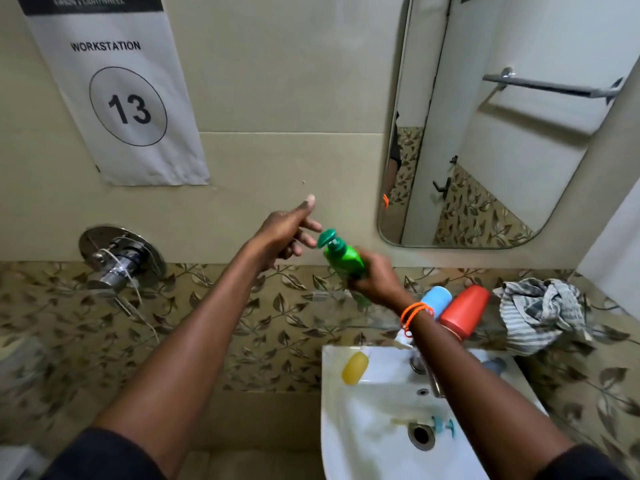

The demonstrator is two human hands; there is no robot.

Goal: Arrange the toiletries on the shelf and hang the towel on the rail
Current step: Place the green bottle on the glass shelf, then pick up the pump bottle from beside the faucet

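My right hand (375, 280) grips a green pump bottle (343, 256) by its body, tilted to the left, above the glass shelf (374, 327). My left hand (289, 232) is open beside the bottle, its fingertips at the pump head. On the shelf stand a blue bottle (438, 299) and a red bottle (465, 313). A crumpled grey striped towel (540, 313) lies at the shelf's right end. The towel rail (550, 86) shows only as a reflection in the mirror.
A white sink (346, 427) lies below the shelf, with a yellow soap bar (355, 368) on its rim and a tap (433, 379) partly hidden by my right arm. A chrome wall valve (119, 259) sits at left. A mirror (485, 133) hangs at upper right.
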